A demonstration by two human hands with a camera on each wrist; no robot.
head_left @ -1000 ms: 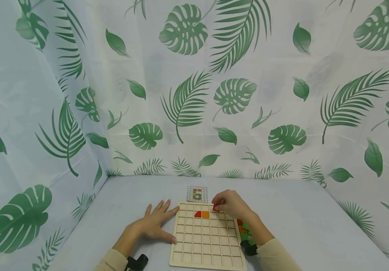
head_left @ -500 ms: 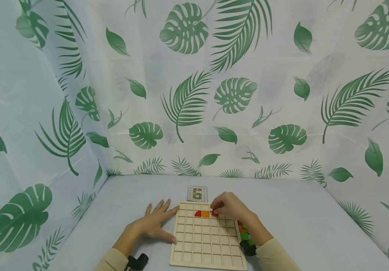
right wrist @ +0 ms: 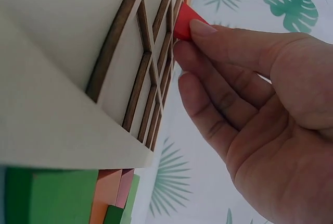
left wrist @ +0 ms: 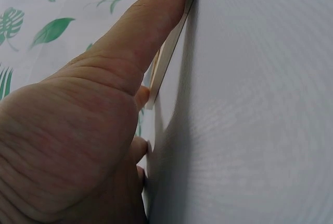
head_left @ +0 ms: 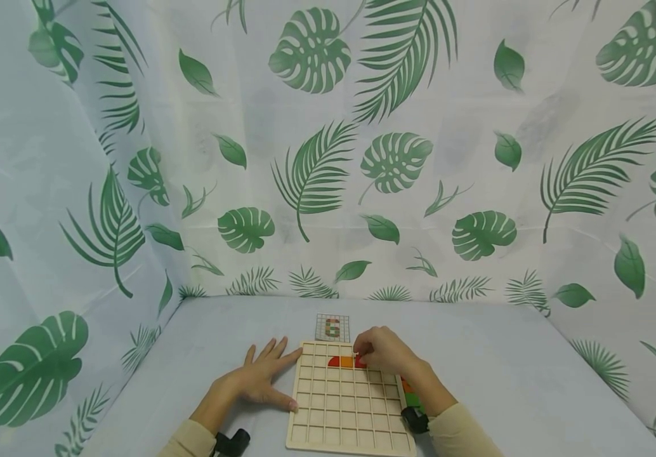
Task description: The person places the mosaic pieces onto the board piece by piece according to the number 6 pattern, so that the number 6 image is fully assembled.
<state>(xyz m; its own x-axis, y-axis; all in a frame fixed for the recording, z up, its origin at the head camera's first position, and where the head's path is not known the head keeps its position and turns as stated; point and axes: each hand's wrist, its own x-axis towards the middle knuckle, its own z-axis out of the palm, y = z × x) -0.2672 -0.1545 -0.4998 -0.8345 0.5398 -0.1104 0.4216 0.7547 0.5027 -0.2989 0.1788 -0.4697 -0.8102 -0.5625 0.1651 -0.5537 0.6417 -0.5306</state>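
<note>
Right wrist view gives me the closest look: the thumb and a fingertip of the right hand (head_left: 387,352) pinch a small red piece (right wrist: 183,22), the other fingers curving loosely alongside. That piece is at the second row from the far edge of a pale wooden board (head_left: 332,419), just right of an orange piece (head_left: 347,362); with the fingertips in the way, I honestly can't tell whether it lies fully down in its cell. On the orange piece's left lies a red quarter-round (head_left: 334,362), in the same row.

Across from it, the left hand (head_left: 259,376) has its fingers spread on the table (head_left: 511,374), the index tip touching the board near its far left corner, the thumb pressing the left edge lower down.

Beside the board's right edge, partly hidden by the right forearm, are loose blocks (head_left: 412,400), with green and orange among them. Just beyond the board's far edge lies a gridded card (head_left: 332,327) bearing a small coloured pattern. Both forearms come in from the near edge of the table in beige sleeves (head_left: 465,431), each with a black wrist camera (head_left: 415,419). Behind the table's far edge hangs a white cloth (head_left: 442,190) printed with green leaves.
</note>
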